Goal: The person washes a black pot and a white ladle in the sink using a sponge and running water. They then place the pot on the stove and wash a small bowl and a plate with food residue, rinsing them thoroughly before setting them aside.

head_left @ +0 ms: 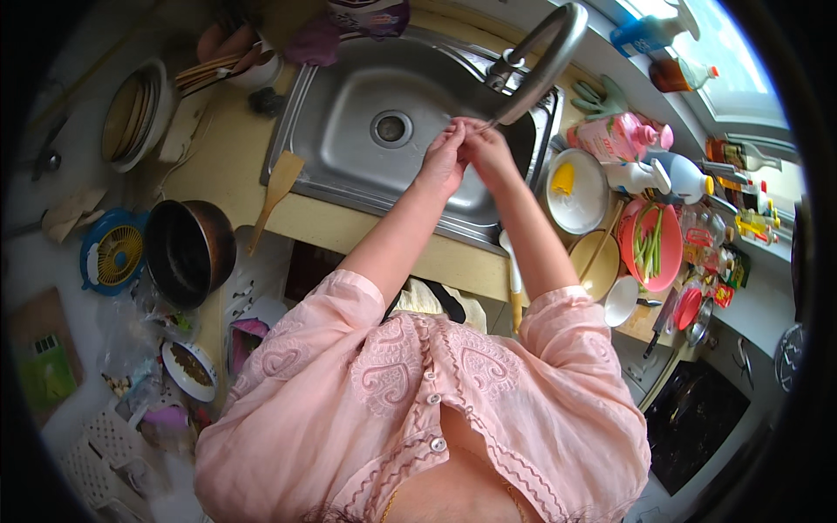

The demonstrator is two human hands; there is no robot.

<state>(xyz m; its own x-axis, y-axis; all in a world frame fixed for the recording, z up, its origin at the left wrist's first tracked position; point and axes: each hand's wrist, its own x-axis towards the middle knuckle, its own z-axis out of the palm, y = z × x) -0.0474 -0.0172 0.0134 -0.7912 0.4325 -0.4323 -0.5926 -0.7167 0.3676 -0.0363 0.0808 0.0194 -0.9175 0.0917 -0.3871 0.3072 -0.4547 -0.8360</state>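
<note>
Both my hands meet at the fingertips below the curved metal faucet (558, 61), over the right side of the stainless steel sink (340, 113). The fingers of my left hand (445, 159) are curled in and pressed against those of my right hand (490, 155). My right hand is bent over from the faucet side, its fingers closed too. Whether something small is between them is hidden. Left of the hands lies the round drain (391, 129). A wooden spatula (281, 183) rests across the sink's front left edge.
On the right stand a white bowl with a yellow piece (580, 213), a red basin of green stalks (626, 253) and several bottles (610, 135). A white-headed utensil (512, 261) juts over the counter's front edge. A dark pot (187, 253) and blue-rimmed fan (115, 248) sit left.
</note>
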